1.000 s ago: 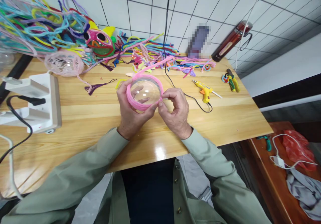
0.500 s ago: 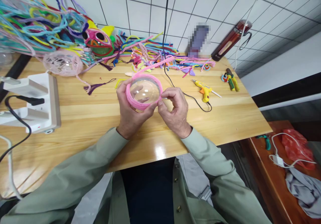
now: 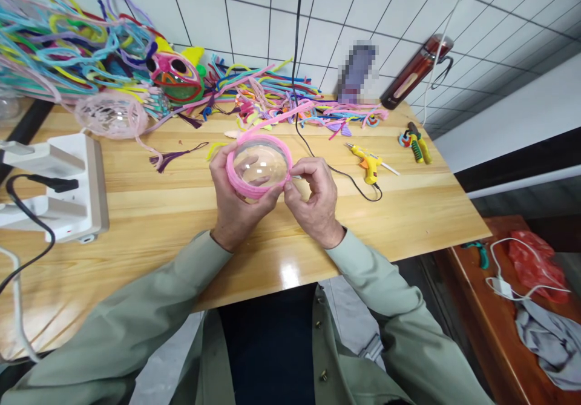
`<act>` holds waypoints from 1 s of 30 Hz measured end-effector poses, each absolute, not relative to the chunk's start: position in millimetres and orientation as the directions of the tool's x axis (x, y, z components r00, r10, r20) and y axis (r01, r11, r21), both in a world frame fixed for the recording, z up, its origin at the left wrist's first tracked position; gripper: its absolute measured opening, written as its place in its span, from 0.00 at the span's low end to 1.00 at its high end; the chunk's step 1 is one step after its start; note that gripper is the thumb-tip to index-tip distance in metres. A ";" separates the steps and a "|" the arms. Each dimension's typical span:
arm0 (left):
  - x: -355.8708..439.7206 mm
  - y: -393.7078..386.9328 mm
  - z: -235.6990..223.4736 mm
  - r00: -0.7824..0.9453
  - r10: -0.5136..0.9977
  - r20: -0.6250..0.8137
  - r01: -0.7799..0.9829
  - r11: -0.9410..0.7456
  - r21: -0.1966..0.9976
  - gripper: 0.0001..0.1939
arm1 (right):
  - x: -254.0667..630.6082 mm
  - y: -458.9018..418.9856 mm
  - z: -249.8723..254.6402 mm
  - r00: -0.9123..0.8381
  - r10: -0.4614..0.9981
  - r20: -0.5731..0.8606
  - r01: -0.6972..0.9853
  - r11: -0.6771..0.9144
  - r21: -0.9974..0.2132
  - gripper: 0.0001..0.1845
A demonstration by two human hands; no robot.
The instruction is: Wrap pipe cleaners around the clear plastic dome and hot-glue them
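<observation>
My left hand (image 3: 231,202) cups a clear plastic dome (image 3: 259,163) from below, fingers wrapped round it. A pink pipe cleaner (image 3: 236,178) is wound around the dome's rim, and its free end runs up and away to the right. My right hand (image 3: 314,198) pinches the pink pipe cleaner at the dome's right edge with thumb and fingers pressed together. Both hands hover just above the wooden table (image 3: 181,211), near its middle.
A heap of coloured pipe cleaners (image 3: 68,48) and a pink-green figure (image 3: 175,78) line the table's back. A second wrapped dome (image 3: 111,114), a white power strip (image 3: 59,187), a yellow glue gun (image 3: 370,164) with black cord, and pliers (image 3: 417,141) lie around.
Hardly anything has moved. The dome and both hands have shifted slightly up and left in view, with the grips unchanged.
</observation>
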State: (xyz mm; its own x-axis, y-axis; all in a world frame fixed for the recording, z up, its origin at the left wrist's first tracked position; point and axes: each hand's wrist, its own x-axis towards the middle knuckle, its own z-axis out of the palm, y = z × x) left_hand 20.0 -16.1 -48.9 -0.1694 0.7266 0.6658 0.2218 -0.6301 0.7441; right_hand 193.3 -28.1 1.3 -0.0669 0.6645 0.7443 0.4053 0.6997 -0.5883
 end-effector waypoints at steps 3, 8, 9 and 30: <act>21.1 -18.8 -44.8 -0.164 0.744 0.648 0.214 -0.614 0.759 0.49 | 195.4 -27.1 0.0 -0.071 0.696 0.715 0.357 0.687 -0.633 0.03; 22.2 -20.1 -42.9 -0.156 0.727 0.668 0.203 -0.639 0.742 0.49 | 195.1 -25.0 -2.2 -0.032 0.707 0.706 0.315 0.678 -0.664 0.01; 21.9 -19.7 -43.6 -0.154 0.719 0.678 0.208 -0.647 0.733 0.51 | 194.8 -24.8 -2.4 -0.028 0.706 0.707 0.315 0.678 -0.664 0.01; 22.0 -15.5 -50.3 -0.168 0.730 0.662 0.197 -0.633 0.748 0.59 | 192.5 -27.0 -2.1 -0.036 0.713 0.700 0.318 0.672 -0.669 0.04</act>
